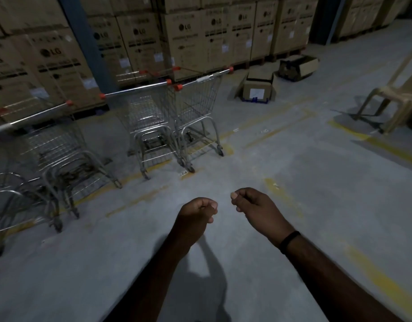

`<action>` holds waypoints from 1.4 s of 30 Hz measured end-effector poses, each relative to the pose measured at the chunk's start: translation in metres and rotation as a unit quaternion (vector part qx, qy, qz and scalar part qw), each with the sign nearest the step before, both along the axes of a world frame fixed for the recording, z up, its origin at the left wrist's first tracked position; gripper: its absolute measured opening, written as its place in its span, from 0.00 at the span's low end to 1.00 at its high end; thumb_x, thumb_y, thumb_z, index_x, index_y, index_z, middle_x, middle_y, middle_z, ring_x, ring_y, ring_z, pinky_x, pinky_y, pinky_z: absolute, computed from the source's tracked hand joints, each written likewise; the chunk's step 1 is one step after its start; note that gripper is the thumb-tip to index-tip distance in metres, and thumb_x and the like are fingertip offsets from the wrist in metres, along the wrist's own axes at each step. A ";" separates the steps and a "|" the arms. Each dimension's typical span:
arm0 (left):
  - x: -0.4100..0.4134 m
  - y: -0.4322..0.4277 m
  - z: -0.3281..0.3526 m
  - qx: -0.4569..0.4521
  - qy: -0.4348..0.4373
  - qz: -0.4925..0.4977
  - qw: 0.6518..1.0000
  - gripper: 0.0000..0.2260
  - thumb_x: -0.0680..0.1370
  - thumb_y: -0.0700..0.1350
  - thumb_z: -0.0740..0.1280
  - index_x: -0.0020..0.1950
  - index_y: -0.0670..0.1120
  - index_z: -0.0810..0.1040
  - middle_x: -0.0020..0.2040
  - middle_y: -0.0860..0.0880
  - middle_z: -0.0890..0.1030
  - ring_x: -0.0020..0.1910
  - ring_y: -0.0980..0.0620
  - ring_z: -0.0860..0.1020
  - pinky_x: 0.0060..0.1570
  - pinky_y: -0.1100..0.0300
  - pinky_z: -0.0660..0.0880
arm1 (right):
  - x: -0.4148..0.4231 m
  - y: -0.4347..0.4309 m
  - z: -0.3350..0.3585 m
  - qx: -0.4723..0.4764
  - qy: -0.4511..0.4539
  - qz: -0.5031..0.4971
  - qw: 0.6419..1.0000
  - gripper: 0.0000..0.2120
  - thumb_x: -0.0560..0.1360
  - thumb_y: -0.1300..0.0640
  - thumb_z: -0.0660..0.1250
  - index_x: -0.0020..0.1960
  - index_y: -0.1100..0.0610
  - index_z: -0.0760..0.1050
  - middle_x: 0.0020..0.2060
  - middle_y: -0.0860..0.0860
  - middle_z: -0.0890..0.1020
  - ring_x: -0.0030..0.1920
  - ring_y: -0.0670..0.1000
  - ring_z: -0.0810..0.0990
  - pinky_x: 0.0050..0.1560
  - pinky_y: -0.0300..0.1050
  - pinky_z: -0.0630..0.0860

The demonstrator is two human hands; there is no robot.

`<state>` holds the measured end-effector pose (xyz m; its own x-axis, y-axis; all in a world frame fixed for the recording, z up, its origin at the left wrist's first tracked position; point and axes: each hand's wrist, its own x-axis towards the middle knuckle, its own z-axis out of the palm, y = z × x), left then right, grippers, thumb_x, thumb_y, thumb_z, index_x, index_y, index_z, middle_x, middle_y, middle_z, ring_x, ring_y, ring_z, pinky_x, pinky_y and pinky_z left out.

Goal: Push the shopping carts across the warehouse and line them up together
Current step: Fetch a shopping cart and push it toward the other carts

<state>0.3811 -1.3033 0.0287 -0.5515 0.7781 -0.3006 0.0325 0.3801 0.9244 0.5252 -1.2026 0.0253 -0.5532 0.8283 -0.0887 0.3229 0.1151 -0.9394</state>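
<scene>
**Shopping carts (145, 112) parked along the cartons, both hands empty**

Stand in a loose row before a wall of stacked cartons (188, 38), handles toward the camera, well ahead of the hands. Middle cart (151, 126) and right cart (200, 101): side by side, baskets touching or very nearly so, wheels on a faded yellow floor line (227, 148). Left cart (51, 145): apart from that pair, nearer the camera, blurred; more wire frame at the far left edge, too smeared to count.

Left hand (197, 211) and right hand (255, 205): held out low over the concrete, near each other but not touching, fingers curled in toward the palms with thumbs laid against them, gripping nothing, in contact with no cart. Black band (290, 241) on the right wrist.

Right of the carts, two opened boxes (258, 88) on the floor; farther right, a plastic chair (398, 96).
</scene>
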 end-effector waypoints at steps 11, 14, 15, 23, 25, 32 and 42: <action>-0.128 0.220 -0.016 0.034 -0.006 0.005 0.999 0.06 0.80 0.46 0.67 0.51 0.46 0.81 0.46 0.49 0.84 0.38 0.54 0.79 0.40 0.61 0.72 | -0.120 0.215 -0.004 0.023 0.018 0.004 1.000 0.28 0.70 0.32 0.64 0.47 0.59 0.77 0.45 0.62 0.80 0.47 0.63 0.79 0.54 0.60 0.76; -0.167 0.287 -0.015 0.028 -0.002 0.008 1.000 0.05 0.80 0.46 0.66 0.50 0.46 0.82 0.46 0.49 0.84 0.39 0.53 0.79 0.40 0.61 0.72 | -0.157 0.276 -0.001 0.022 0.009 -0.012 1.000 0.28 0.66 0.29 0.63 0.45 0.55 0.77 0.44 0.61 0.81 0.47 0.62 0.79 0.55 0.62 0.77; -0.179 0.309 -0.013 0.029 0.005 0.002 1.000 0.06 0.80 0.45 0.66 0.50 0.46 0.82 0.47 0.49 0.84 0.39 0.53 0.79 0.40 0.61 0.72 | -0.169 0.296 -0.002 0.026 0.011 -0.013 1.000 0.28 0.66 0.29 0.63 0.44 0.53 0.77 0.43 0.60 0.81 0.46 0.62 0.80 0.54 0.62 0.77; -0.268 0.443 -0.009 0.025 0.029 -0.028 0.999 0.05 0.80 0.42 0.66 0.47 0.47 0.81 0.48 0.45 0.84 0.39 0.51 0.79 0.41 0.60 0.73 | -0.258 0.431 -0.012 0.022 0.008 0.004 1.000 0.23 0.67 0.28 0.62 0.44 0.48 0.77 0.43 0.57 0.81 0.46 0.60 0.80 0.54 0.61 0.78; -0.294 0.479 -0.012 0.035 0.034 -0.021 0.999 0.06 0.80 0.42 0.66 0.45 0.47 0.81 0.47 0.44 0.84 0.38 0.50 0.79 0.41 0.60 0.73 | -0.285 0.471 -0.017 0.022 0.006 0.019 1.000 0.22 0.67 0.29 0.62 0.44 0.47 0.77 0.43 0.58 0.81 0.46 0.61 0.80 0.53 0.61 0.77; -0.381 0.613 -0.007 0.036 0.088 0.015 0.995 0.07 0.80 0.43 0.66 0.44 0.48 0.81 0.46 0.40 0.84 0.40 0.50 0.79 0.36 0.62 0.71 | -0.384 0.629 -0.023 0.050 -0.001 0.086 0.995 0.23 0.75 0.37 0.65 0.43 0.59 0.76 0.40 0.60 0.79 0.43 0.60 0.79 0.50 0.59 0.76; -0.503 0.739 -0.019 -0.029 0.357 0.072 0.931 0.08 0.75 0.53 0.64 0.44 0.52 0.81 0.44 0.53 0.83 0.46 0.53 0.81 0.49 0.58 0.76 | -0.526 0.805 0.001 0.260 -0.085 0.164 0.948 0.14 0.77 0.43 0.66 0.45 0.54 0.77 0.40 0.52 0.81 0.42 0.52 0.79 0.43 0.47 0.71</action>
